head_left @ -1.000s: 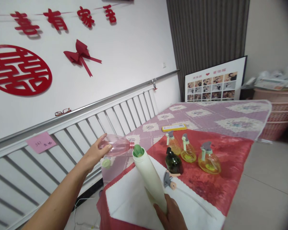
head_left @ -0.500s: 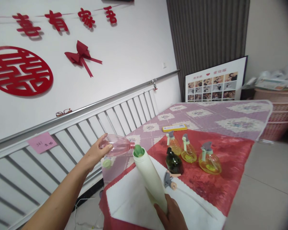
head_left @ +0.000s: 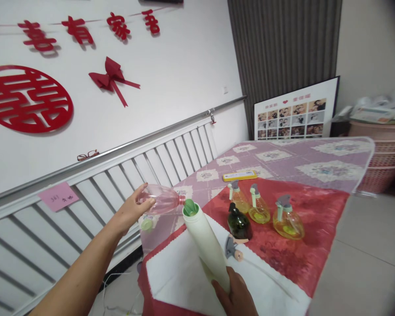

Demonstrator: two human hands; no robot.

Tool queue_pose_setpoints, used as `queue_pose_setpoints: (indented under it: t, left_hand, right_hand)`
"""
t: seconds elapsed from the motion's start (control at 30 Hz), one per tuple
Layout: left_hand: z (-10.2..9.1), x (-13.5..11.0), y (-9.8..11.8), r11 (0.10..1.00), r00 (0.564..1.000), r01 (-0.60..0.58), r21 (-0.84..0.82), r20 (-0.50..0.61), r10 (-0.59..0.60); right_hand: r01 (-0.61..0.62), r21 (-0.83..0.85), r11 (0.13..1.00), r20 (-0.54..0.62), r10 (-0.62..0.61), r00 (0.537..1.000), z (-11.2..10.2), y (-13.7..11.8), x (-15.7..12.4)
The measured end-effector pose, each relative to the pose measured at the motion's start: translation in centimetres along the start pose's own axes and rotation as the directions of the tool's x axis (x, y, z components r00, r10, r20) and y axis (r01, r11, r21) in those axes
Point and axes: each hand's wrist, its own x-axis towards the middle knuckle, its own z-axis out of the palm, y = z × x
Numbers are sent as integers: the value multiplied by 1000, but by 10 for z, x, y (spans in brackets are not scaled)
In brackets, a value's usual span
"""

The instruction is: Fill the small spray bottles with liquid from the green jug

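Note:
My left hand (head_left: pixel 134 206) is closed round the base of a clear pink bottle (head_left: pixel 161 199), which lies nearly level with its neck pointing right. That neck meets the green spout in the mouth of a pale green bottle (head_left: pixel 206 245). My right hand (head_left: pixel 235 292) grips the pale green bottle near its lower end and holds it tilted over a white cloth (head_left: pixel 174 274). A grey spray head (head_left: pixel 232 248) with a long thin tube lies on the cloth. Just left of the pale green bottle, a light green cap (head_left: pixel 147 224) rests on the tablecloth.
Several spray bottles with yellow liquid, one at the right (head_left: pixel 288 223), stand on a red cloth (head_left: pixel 319 206) beside a dark green bottle (head_left: pixel 239 224). Behind them lies a yellow case (head_left: pixel 239 175). A white radiator (head_left: pixel 171 164) borders the table's left side; pink baskets (head_left: pixel 378 162) stand at right.
Both hands and both bottles keep practically the same position. Only a very slight shift of the whole view shows.

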Motion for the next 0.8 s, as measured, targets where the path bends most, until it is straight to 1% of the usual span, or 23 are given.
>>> queue_pose_setpoints:
  t: [0.13, 0.37, 0.67, 0.8]
  left_hand:
    - [0, 1, 0, 1000, 1000, -10, 3, -5, 10]
    - [-1, 2, -1, 1000, 1000, -13, 0, 10, 13]
    - [-1, 0, 1, 1000, 1000, -5, 15, 8, 5]
    - [0, -1, 2, 1000, 1000, 0, 3, 6, 0]
  right_hand:
    - [-19, 13, 1000, 1, 19, 1000, 0, 1, 1]
    - [14, 4, 1000, 7, -14, 1000, -3, -1, 0]
    - [8, 13, 1000, 39, -8, 999, -7, -6, -3]
    - [18, 1, 1000, 14, -18, 1000, -6, -4, -3]
